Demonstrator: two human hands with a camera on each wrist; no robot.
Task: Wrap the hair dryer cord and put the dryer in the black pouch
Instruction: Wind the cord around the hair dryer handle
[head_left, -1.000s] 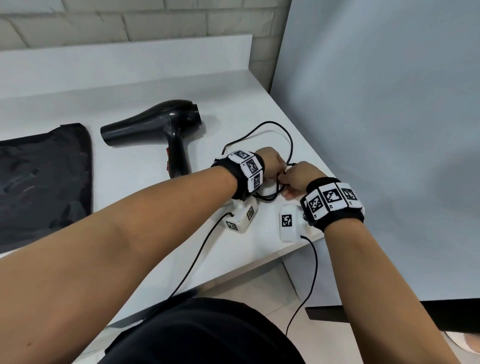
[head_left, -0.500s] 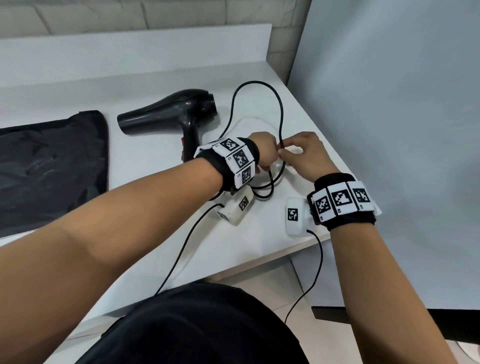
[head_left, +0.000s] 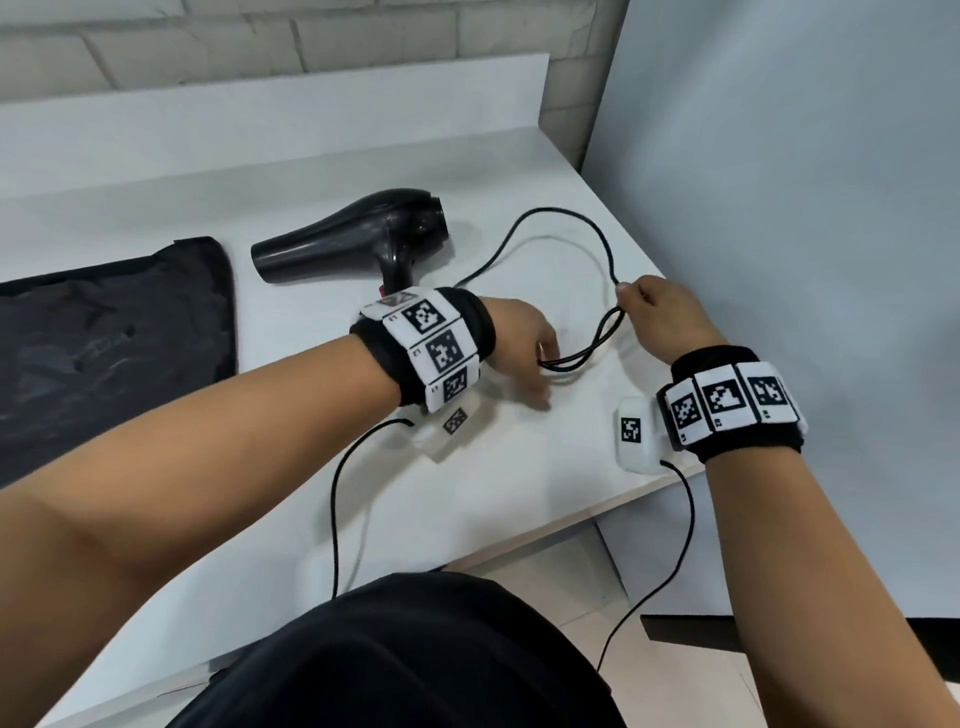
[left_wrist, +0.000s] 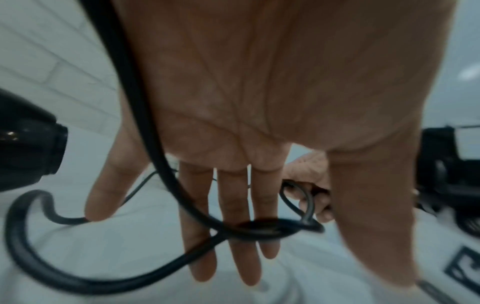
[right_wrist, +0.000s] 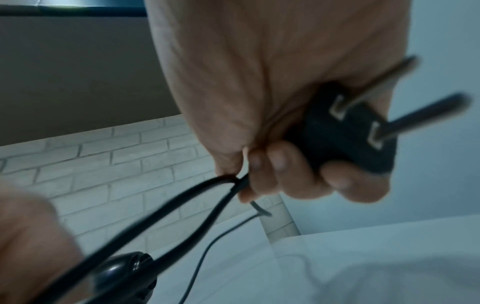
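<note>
The black hair dryer (head_left: 363, 234) lies on its side on the white table (head_left: 519, 493), nozzle pointing left. Its black cord (head_left: 571, 218) arcs off to the right and comes back in tight loops stretched between my hands. My left hand (head_left: 535, 364) is flat with straight fingers (left_wrist: 233, 205), and the cord loops (left_wrist: 259, 228) pass around them. In my right hand (head_left: 639, 301) the plug (right_wrist: 348, 131) is gripped by curled fingers, while thumb and forefinger pinch the far end of the loops (right_wrist: 233, 181). The black pouch (head_left: 104, 353) lies flat at the table's left.
The table's right edge (head_left: 670, 291) runs just beside my right hand, with a grey wall panel (head_left: 779, 208) beyond it. A raised white ledge (head_left: 260, 104) and a brick wall stand behind the dryer. Thin cables from both wrist cameras trail over the front edge.
My hands have drawn apart and pulled the cord loops taut between them. The right hand moved right and away, and the left hand's fingers have straightened inside the loops.
</note>
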